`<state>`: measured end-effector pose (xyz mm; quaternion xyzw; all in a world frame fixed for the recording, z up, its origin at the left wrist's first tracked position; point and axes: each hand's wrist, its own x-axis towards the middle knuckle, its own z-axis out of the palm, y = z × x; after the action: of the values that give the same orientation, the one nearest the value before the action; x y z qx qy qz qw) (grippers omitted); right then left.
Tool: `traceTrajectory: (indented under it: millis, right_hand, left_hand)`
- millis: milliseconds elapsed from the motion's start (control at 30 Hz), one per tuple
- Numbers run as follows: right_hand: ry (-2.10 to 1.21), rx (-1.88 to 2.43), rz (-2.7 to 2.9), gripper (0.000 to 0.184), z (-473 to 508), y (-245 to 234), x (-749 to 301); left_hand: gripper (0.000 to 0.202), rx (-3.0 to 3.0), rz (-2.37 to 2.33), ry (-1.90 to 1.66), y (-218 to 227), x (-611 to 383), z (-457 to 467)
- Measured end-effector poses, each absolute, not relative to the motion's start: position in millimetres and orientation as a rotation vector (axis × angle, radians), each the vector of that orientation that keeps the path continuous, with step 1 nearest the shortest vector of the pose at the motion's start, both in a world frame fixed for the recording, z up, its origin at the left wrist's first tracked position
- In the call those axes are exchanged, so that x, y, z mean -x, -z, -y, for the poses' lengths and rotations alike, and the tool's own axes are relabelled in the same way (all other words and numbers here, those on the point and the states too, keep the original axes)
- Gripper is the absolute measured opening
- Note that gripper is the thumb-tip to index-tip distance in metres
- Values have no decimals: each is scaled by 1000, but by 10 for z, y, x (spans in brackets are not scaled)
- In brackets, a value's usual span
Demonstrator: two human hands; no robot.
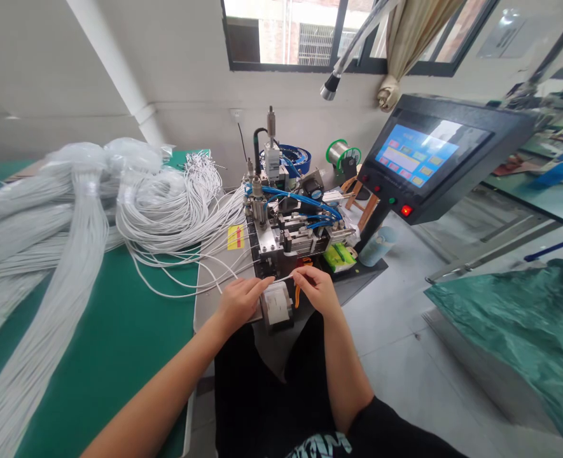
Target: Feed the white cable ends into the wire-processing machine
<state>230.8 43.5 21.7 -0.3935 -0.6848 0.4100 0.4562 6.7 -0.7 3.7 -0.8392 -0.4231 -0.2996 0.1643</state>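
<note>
My left hand and my right hand are both pinched on one thin white cord, stretched level between them. The cord runs just in front of a small metal machine with blue air hoses. Below the cord, between my hands, sits a white-faced block at the machine's front edge. More loose white cords trail from my left hand across the grey plate toward the pile on the left.
Big bundles of white cord cover the green table at left. A touchscreen panel with a red button stands at right. A wire spool, a green-yellow item and a green tarp are nearby.
</note>
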Motion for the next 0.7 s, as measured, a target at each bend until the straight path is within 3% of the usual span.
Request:
traceTrajectory:
  millis: [133,500,700]
  right_hand:
    - [-1104,1039,1476,28,-496,-97,-2178]
    - [-1055,1204,1454,33,-614,136,-1955]
    - [-936,1190,1645,26,-636,145,-1950]
  left_hand:
    - [54,2356,1279,860,-20,-41,1]
    - [47,2350,1450,776,-90,-82,6]
    - [40,2285,1530,766,-69,-92,-9]
